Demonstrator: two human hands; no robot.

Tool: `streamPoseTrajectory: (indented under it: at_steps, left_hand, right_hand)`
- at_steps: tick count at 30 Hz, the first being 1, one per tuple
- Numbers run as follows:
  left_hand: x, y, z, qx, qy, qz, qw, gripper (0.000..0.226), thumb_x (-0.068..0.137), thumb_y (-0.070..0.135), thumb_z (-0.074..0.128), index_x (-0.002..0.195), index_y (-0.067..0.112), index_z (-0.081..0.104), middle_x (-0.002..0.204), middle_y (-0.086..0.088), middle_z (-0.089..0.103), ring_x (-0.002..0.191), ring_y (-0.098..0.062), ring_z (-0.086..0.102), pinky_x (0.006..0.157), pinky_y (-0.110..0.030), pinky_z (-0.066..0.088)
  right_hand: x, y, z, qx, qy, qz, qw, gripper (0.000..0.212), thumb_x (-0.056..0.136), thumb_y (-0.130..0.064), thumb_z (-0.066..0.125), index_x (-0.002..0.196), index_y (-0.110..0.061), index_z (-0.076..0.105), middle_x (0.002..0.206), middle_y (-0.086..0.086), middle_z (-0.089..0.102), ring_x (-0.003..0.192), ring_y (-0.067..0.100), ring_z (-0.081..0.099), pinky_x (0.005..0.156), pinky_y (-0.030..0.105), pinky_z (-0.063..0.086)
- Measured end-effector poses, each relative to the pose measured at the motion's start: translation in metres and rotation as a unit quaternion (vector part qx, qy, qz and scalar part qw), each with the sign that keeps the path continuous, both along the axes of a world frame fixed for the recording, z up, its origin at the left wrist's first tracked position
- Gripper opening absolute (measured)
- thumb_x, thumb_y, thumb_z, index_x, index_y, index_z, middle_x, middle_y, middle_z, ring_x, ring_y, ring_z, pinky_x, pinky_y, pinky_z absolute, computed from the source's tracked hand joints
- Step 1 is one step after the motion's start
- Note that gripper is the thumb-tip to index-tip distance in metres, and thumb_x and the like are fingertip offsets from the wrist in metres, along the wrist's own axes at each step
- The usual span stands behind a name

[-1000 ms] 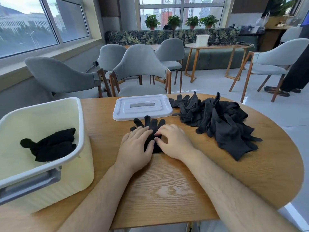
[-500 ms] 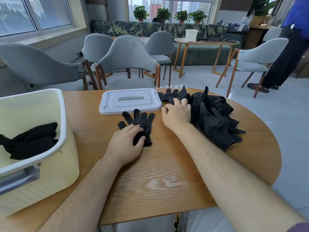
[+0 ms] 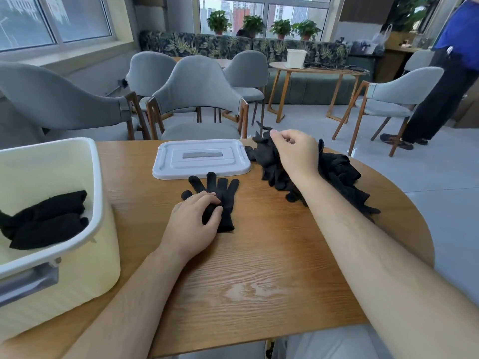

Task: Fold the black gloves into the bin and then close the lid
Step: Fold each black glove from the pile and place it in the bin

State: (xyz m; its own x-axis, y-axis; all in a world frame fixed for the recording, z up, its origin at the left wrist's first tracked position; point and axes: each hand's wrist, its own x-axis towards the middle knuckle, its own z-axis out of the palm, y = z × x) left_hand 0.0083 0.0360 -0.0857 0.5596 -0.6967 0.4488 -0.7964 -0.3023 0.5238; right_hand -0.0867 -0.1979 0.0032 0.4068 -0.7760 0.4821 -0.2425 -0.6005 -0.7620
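At the top of the pile: one pinch, many gloves

The fingers [image 3: 278,137] of the right hand [image 3: 295,151] are curled together and pinch a bit of black cloth at the crest of the pile of gloves [image 3: 337,174]. I cannot tell how many gloves are caught in the pinch. The main risk is that a tangled neighbour rides up with the chosen one and then drops off the table [image 3: 259,268], whose far edge lies just behind the heap. A dragged clump could also spill over the lid [image 3: 202,158], which lies touching the pile's left fringe.

The left hand [image 3: 193,221] rests on the flat glove [image 3: 225,198], its fingers [image 3: 210,200] loosely bent over the palm part. Whether they nip the cloth or only press it I cannot tell. If that hand slackens while the eyes go to the heap, the flat glove may skew or ruck. A mate laid on it would then not line up, and the fold would come out lumpy.

The bin [image 3: 96,177] stands open at the left, well apart from the heap, with folded gloves [image 3: 44,218] lying low inside. Much of the pile is yet unfolded, so bulky folds could stack high and make the lid sit badly later
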Motion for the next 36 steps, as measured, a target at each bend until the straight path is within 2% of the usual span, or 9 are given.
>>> streamPoseTrajectory:
  at_steps: [5,11,21,25,28,30,32,34,36]
  left_hand:
    - [-0.012,0.003,0.018,-0.099,0.156,-0.011,0.983,0.017,0.102,0.029,0.051,0.109,0.029,0.067,0.102,0.021,0.066,0.103,0.005,0.058,0.084,-0.014,0.044]
    - [-0.015,-0.001,0.029,-0.194,0.435,-0.052,0.878,0.035,0.103,0.045,0.046,0.127,0.021,0.054,0.121,0.000,0.069,0.104,-0.015,0.071,0.095,-0.044,0.056]
    - [-0.011,-0.004,0.026,-0.235,0.530,-0.091,0.810,0.059,0.085,0.042,0.075,0.134,0.026,0.048,0.118,-0.008,0.069,0.105,-0.028,0.071,0.084,-0.041,0.057]
    - [-0.010,-0.004,0.032,-0.259,0.600,-0.108,0.749,0.067,0.092,0.067,0.044,0.136,0.019,0.052,0.129,-0.018,0.064,0.112,-0.031,0.067,0.089,-0.041,0.053]
    - [-0.004,0.005,0.034,-0.270,0.640,-0.160,0.701,0.056,0.102,0.051,0.044,0.142,0.013,0.051,0.140,-0.020,0.057,0.128,-0.036,0.056,0.107,-0.051,0.044]
    - [-0.002,0.005,0.031,-0.267,0.641,-0.123,0.709,0.040,0.099,0.027,0.056,0.135,0.008,0.056,0.134,-0.025,0.060,0.125,-0.042,0.057,0.106,-0.058,0.045]
    - [-0.003,0.005,0.030,-0.245,0.592,-0.024,0.767,0.027,0.095,0.010,0.057,0.121,0.011,0.064,0.118,-0.019,0.070,0.114,-0.038,0.065,0.099,-0.058,0.051]
    - [-0.008,0.004,0.033,-0.210,0.544,0.000,0.813,0.021,0.097,0.012,0.056,0.113,0.016,0.069,0.108,-0.010,0.075,0.106,-0.030,0.069,0.098,-0.054,0.052]
    - [-0.013,0.006,0.036,-0.185,0.528,-0.023,0.829,0.019,0.099,0.017,0.057,0.112,0.018,0.071,0.107,-0.008,0.076,0.105,-0.027,0.070,0.098,-0.050,0.053]
  right_hand:
    - [-0.002,0.026,0.014,0.264,-0.136,0.132,0.946,0.030,0.092,-0.011,0.072,0.121,-0.016,0.064,0.107,-0.001,0.071,0.094,0.014,0.072,0.075,0.030,0.063]
    - [0.003,0.055,-0.035,0.439,-0.181,0.248,0.844,0.023,0.098,0.004,0.056,0.118,-0.001,0.067,0.110,0.015,0.075,0.105,0.033,0.072,0.088,0.045,0.061]
    - [-0.003,0.077,-0.053,0.347,-0.084,0.303,0.884,0.026,0.101,-0.027,0.063,0.119,-0.011,0.073,0.113,0.005,0.077,0.108,0.020,0.072,0.095,0.041,0.055]
    - [-0.009,0.079,-0.050,0.306,-0.059,0.400,0.862,0.027,0.098,-0.006,0.059,0.122,-0.001,0.069,0.119,0.014,0.073,0.115,0.027,0.068,0.102,0.045,0.051]
    - [-0.018,0.079,-0.046,0.247,-0.020,0.509,0.824,0.046,0.086,0.004,0.041,0.122,0.002,0.070,0.125,0.017,0.071,0.125,0.030,0.063,0.109,0.043,0.047]
    - [-0.021,0.080,-0.042,0.248,-0.057,0.529,0.810,0.050,0.086,-0.002,0.034,0.121,0.003,0.070,0.127,0.016,0.070,0.130,0.031,0.059,0.112,0.042,0.043]
    - [-0.017,0.077,-0.040,0.270,-0.093,0.469,0.835,0.046,0.093,-0.016,0.037,0.123,-0.001,0.069,0.129,0.011,0.070,0.127,0.029,0.060,0.107,0.044,0.046]
    - [-0.013,0.073,-0.042,0.264,-0.061,0.346,0.898,0.041,0.097,-0.033,0.052,0.134,-0.019,0.064,0.129,-0.005,0.068,0.120,0.018,0.063,0.095,0.039,0.048]
    - [-0.011,0.073,-0.043,0.266,-0.008,0.302,0.916,0.055,0.090,-0.049,0.069,0.141,-0.035,0.055,0.126,-0.015,0.065,0.116,0.009,0.062,0.090,0.029,0.044]
